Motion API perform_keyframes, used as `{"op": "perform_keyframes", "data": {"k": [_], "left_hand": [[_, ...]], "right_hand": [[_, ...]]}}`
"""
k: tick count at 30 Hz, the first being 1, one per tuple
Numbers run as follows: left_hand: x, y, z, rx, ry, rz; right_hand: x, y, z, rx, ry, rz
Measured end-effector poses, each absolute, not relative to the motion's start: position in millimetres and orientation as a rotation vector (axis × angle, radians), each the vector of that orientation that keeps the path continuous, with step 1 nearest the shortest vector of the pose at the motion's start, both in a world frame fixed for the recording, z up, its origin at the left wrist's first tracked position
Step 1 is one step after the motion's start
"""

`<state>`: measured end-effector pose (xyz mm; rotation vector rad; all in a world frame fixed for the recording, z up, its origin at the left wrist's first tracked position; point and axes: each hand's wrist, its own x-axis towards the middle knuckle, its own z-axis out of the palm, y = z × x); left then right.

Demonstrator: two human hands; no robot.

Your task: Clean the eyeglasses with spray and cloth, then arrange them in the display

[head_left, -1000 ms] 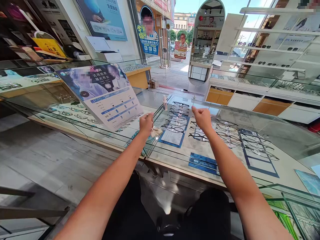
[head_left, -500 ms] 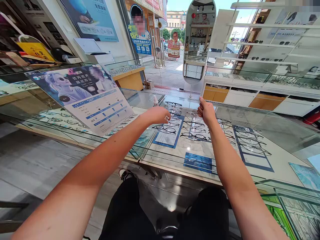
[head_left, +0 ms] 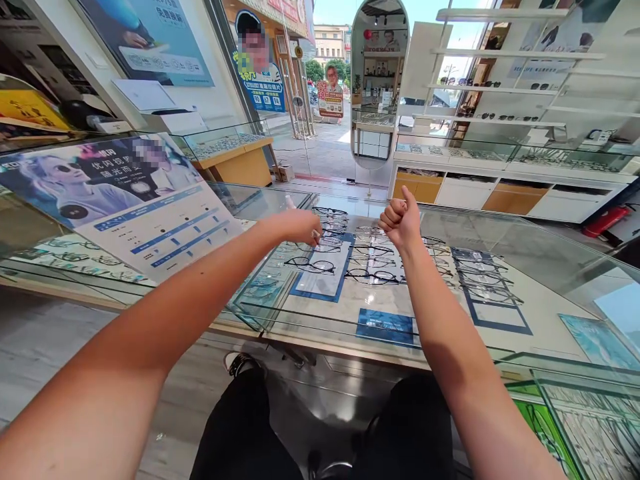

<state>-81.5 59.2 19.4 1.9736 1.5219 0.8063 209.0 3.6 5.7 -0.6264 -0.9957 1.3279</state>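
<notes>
My left hand [head_left: 301,227] is held over the left side of the glass display case [head_left: 300,320], its fingers curled downward. Something small and shiny shows at its fingers, too small to name. Below and beside it, dark-framed eyeglasses [head_left: 310,265] lie in a column over a blue-bordered card [head_left: 320,293]. My right hand [head_left: 401,219] is closed in a fist with the thumb up, above the middle rows, and nothing shows in it. More eyeglasses [head_left: 375,276] lie to the left of my right wrist. Behind my left hand stands a small white-tipped bottle [head_left: 289,202], partly hidden.
A large printed sign [head_left: 165,233] leans on the counter at left. At right, several eyeglasses [head_left: 487,279] lie on another card. A blue card [head_left: 385,327] lies near the front edge. An oval mirror [head_left: 375,133] stands beyond the case; a fire extinguisher [head_left: 607,220] is far right.
The view has shifted, so the sign, case and both arms appear further left. My right fist has turned slightly, with its thumb more upright. My left hand stays over the eyeglasses.
</notes>
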Motion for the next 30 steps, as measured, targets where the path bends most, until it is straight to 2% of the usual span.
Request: {"op": "perform_keyframes", "data": {"k": [5,8,12,14,20,25,30], "left_hand": [[-84.3,46.3,57.8,2.208,1.270,0.824],[-59.8,35.9,67.7,2.072,1.050,0.994],[-10.9,38.6,46.0,1.644,0.798,1.372],[9.9,42.0,28.3,1.489,0.709,1.451],[25.4,40.1,-5.7,1.379,0.672,1.378],[12.9,38.8,-8.1,1.390,0.599,1.358],[15.7,30.7,-6.1,1.435,0.629,1.399]], "right_hand": [[210.8,-2.0,6.3,-0.454,-1.064,1.345],[209.1,-2.7,5.0,-0.456,-1.112,1.335],[208.1,-0.2,2.8,-0.507,-1.167,1.297],[208.1,0.6,2.6,-0.500,-1.187,1.293],[204.7,-1.4,6.0,-0.498,-1.108,1.383],[196.7,-0.2,4.7,-0.513,-1.023,1.432],[193.1,-1.7,6.0,-0.588,-1.063,1.345]]}}
